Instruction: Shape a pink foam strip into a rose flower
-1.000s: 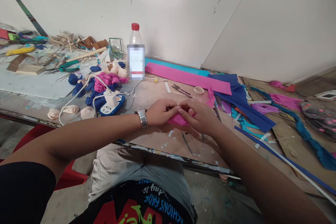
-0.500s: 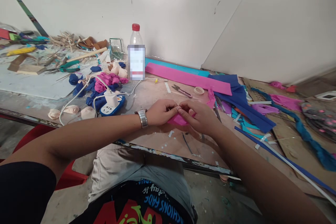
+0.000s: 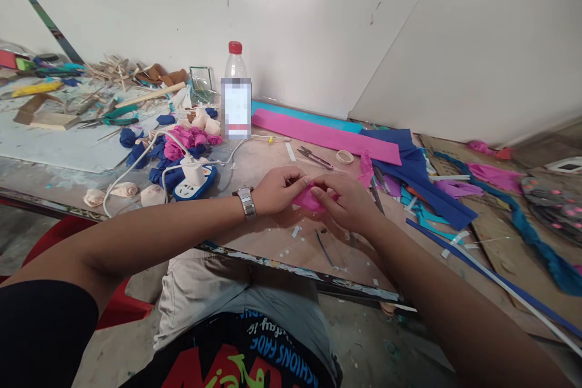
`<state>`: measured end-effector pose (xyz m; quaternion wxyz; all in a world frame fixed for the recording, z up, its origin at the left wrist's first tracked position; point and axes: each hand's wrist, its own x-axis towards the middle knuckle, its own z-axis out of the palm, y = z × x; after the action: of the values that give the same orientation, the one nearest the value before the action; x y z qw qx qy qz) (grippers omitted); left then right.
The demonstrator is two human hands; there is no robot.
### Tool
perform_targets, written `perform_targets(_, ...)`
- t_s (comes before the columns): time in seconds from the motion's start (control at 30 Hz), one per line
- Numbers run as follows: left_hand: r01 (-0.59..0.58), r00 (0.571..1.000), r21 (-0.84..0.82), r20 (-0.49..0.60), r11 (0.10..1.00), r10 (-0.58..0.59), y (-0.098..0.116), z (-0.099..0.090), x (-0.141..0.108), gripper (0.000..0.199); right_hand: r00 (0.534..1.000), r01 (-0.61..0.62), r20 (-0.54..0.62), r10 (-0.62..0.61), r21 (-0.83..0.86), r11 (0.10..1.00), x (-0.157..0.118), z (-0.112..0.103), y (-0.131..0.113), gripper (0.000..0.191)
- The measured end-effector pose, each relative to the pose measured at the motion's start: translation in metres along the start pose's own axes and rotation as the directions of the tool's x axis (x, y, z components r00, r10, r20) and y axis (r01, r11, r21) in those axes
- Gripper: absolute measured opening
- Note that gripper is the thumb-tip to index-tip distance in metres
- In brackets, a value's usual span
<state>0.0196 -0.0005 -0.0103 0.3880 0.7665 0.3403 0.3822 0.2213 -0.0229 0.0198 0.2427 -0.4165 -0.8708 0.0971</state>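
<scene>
A small piece of pink crepe paper is pinched between my two hands, a little above the table's front part. My left hand, with a metal watch on its wrist, grips the paper's left side with thumb and fingers. From the other side my right hand closes on it, thumb toward the left thumb. The fingers hide part of the paper. Beyond the hands lie small thread snips and a roll of tape.
A bottle stands behind a phone at the back. On the left are a power strip and a heap of pink paper flowers. Folded pink crepe paper and blue paper lie back and right.
The thumbs have moved slightly apart, and more of the pink crepe paper shows between the hands. Everything else on the table stays where it was.
</scene>
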Motion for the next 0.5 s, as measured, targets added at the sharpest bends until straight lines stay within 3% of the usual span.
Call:
perform_targets(0.23, -0.002, 1.0, -0.01, 0.0, 1.0, 0.002, -0.0009, 0.0011, -0.0007, 0.042, 0.996, 0.0, -0.094, -0.003, -0.031, 1.0, 0.0, 0.002, 0.0015, 0.029)
perform_targets(0.5, 0.008, 1.0, 0.0, -0.016, 1.0, -0.008, -0.0043, 0.0012, 0.0004, 0.046, 0.992, -0.015, -0.124, 0.009, -0.049, 0.999, 0.0006, 0.001, -0.0006, 0.022)
